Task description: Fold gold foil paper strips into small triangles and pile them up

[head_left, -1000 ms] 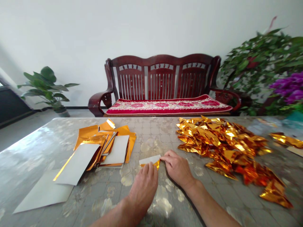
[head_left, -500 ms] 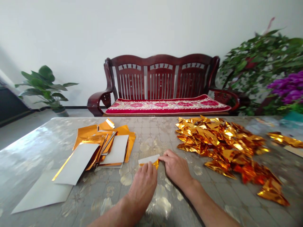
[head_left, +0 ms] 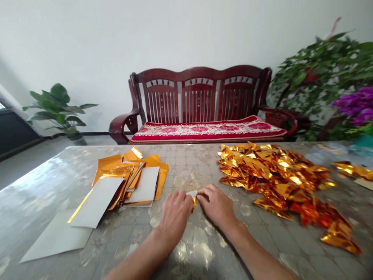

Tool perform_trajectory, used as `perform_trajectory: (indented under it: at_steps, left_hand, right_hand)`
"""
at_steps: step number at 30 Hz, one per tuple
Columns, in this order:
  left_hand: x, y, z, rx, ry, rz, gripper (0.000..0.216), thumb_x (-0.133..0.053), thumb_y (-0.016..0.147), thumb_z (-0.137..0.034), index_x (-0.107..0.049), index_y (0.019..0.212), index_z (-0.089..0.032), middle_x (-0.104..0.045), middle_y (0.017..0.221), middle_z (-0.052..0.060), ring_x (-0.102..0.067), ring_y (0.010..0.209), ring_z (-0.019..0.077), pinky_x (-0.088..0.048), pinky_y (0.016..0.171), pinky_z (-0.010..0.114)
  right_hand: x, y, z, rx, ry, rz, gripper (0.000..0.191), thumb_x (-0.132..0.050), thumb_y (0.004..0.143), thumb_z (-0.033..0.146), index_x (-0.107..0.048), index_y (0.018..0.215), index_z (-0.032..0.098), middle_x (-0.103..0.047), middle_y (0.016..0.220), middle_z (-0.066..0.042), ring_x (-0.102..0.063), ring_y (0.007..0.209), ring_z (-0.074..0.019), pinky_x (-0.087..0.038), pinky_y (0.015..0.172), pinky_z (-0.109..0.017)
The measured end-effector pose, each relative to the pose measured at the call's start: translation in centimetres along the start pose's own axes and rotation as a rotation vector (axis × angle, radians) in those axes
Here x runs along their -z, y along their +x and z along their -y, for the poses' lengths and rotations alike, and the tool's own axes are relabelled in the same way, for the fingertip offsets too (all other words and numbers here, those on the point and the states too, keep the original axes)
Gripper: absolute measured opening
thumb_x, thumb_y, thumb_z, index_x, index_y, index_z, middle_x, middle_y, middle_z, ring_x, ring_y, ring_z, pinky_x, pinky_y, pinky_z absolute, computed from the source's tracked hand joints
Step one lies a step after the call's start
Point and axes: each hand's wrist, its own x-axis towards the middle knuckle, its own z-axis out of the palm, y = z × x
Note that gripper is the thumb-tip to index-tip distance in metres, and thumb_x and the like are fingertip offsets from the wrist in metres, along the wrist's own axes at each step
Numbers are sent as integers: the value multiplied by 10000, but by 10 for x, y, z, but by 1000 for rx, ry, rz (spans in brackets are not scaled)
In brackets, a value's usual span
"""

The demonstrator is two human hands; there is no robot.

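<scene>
My left hand (head_left: 175, 214) and right hand (head_left: 216, 206) meet mid-surface (head_left: 49, 182), fingers (head_left: 204, 193) clamped on a small gold-foil paper piece (head_left: 194, 201), seemingly pinching its fold, with flat foil sheets (head_left: 131, 175) left and a heap of folded foil triangles (head_left: 274, 179) right, both within reach.

That foil pile (head_left: 274, 182) looked super glossy, crinkly gold metallic stuff, and the folded piece (head_left: 194, 201) was the same shiny foil backed with matt white paper. The stacked sheets (head_left: 145, 184) matched it. The surface (head_left: 186, 163) had a smooth, shiny plastic-looking cover, and the bench (head_left: 198, 101) was polished dark wood with a soft cloth cushion (head_left: 204, 131).
</scene>
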Motion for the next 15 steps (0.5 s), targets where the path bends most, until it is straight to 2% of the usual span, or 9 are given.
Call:
perform_trajectory:
  at_steps: [5, 9, 15]
  left_hand:
    - [4, 7, 6, 125, -83, -34, 222, -649, 868, -385, -629, 989, -200, -633, 1008, 52, -580, 985, 261, -438, 840, 374]
    - [3, 8, 9, 173, -117, -18, 335, -688, 835, -384, -604, 1091, -185, -639, 1045, 67, -597, 1005, 261, -434, 851, 358]
    - [-2, 10, 16, 190, -202, 37, 319, -707, 804, -436, -613, 983, -190, -673, 927, 45, -635, 926, 245, -417, 785, 319]
  right_hand:
    - [-3, 0, 1, -6, -2, -15, 94, -643, 850, 331, -683, 918, 279, -667, 957, 20, -620, 910, -153, -371, 689, -254]
    - [-4, 0, 1, 6, 18, -22, 93, -651, 843, 293, -660, 928, 256, -672, 966, 5, -617, 911, -168, -379, 705, -268]
    - [-5, -1, 3, 9, 11, -15, 82, -640, 846, 294, -666, 910, 252, -671, 953, -6, -614, 919, -176, -384, 721, -272]
